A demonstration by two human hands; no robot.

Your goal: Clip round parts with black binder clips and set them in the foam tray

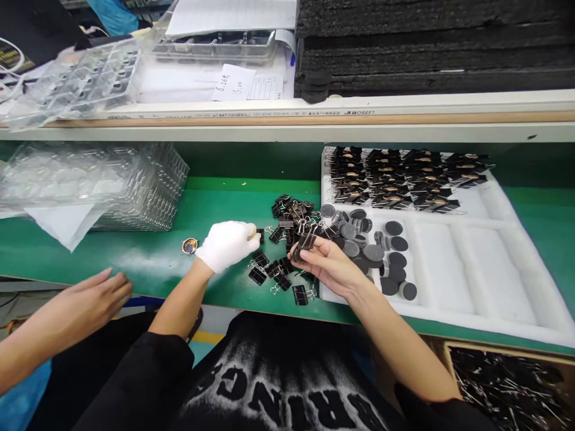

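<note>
My left hand point(227, 244), in a white glove, is closed, its fingertips pinching a small black piece that looks like a binder clip point(259, 235). Bare fingers of my right hand point(330, 261) are wrapped round a black binder clip point(306, 241) with silver handles; a dark round piece shows under it, partly hidden by the thumb. Between and below both hands lies a loose pile of black binder clips point(282, 278). A round watch head point(190, 245) with a dark and gold dial rests left of my gloved wrist. Dark grey foam discs point(374, 252) are heaped right of my right hand.
A white foam tray point(467, 263) at right bears rows of clipped pieces point(404, 179). Clear plastic trays point(148, 185) are stacked at left. A shelf edge point(287, 117) crosses above. Another person's hand point(92, 302) is at lower left. A box of clips point(507, 389) stands lower right.
</note>
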